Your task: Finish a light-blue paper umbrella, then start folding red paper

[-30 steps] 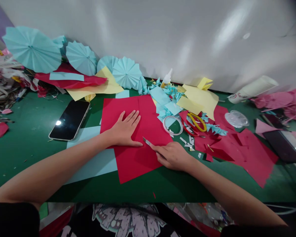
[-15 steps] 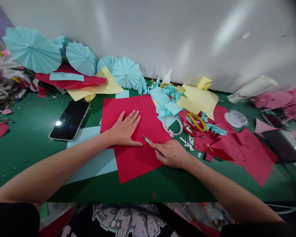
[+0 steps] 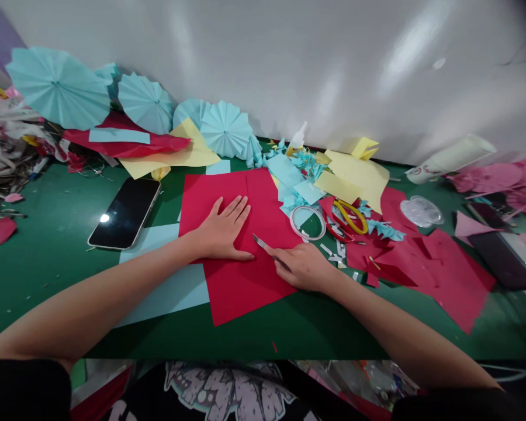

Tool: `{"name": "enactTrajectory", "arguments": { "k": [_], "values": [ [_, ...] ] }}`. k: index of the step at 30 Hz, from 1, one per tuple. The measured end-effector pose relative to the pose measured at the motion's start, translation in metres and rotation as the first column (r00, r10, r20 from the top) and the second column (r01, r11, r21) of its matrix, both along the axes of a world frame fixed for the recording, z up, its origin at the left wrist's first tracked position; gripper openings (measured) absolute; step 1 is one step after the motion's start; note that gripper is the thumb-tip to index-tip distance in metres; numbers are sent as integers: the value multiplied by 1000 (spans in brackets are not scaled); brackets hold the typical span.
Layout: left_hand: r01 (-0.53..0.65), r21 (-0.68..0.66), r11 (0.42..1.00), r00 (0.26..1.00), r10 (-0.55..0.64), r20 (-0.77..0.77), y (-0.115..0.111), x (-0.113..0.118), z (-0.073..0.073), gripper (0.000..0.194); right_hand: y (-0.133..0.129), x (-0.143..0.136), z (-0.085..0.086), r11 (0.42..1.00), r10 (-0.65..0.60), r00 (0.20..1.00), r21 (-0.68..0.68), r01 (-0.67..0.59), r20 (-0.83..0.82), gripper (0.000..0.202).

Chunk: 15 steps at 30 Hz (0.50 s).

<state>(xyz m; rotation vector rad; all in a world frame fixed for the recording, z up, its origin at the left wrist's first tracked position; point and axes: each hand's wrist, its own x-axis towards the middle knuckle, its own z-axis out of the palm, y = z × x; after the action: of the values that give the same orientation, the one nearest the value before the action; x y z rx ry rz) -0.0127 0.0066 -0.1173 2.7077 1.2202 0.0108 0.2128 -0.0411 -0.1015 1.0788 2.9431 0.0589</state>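
Observation:
Red paper (image 3: 245, 286) lies on the green table, partly over a light blue sheet (image 3: 175, 298). My left hand (image 3: 223, 231) is spread flat on the red paper, fingers apart and pointing away from me. My right hand (image 3: 304, 266) is closed around a craft knife (image 3: 263, 244). Its blade points up and to the left over the red paper, a little right of my left thumb; whether the tip touches the paper I cannot tell. A short slit or crease line shows near the paper's top edge.
A phone (image 3: 126, 213) lies to the left. Right of the red paper are a tape roll (image 3: 308, 237), scissors (image 3: 353, 216) with yellow-red handles and red scraps (image 3: 442, 269). Pleated blue paper rosettes (image 3: 225, 130) lean along the wall, near yellow sheets (image 3: 359, 175) and a white-nozzled bottle (image 3: 298, 137).
My right hand has shifted slightly up, away from me, with the craft knife. My left hand stays in place on the red paper.

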Motion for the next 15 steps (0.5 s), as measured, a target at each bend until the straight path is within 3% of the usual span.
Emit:
{"name": "enactTrajectory", "arguments": {
  "k": [15],
  "values": [
    [4,-2,1000,1000,-4,-16,0,0,0,112,12,-2,3,998,-46,995,-36,49,92,40]
  ]
}}
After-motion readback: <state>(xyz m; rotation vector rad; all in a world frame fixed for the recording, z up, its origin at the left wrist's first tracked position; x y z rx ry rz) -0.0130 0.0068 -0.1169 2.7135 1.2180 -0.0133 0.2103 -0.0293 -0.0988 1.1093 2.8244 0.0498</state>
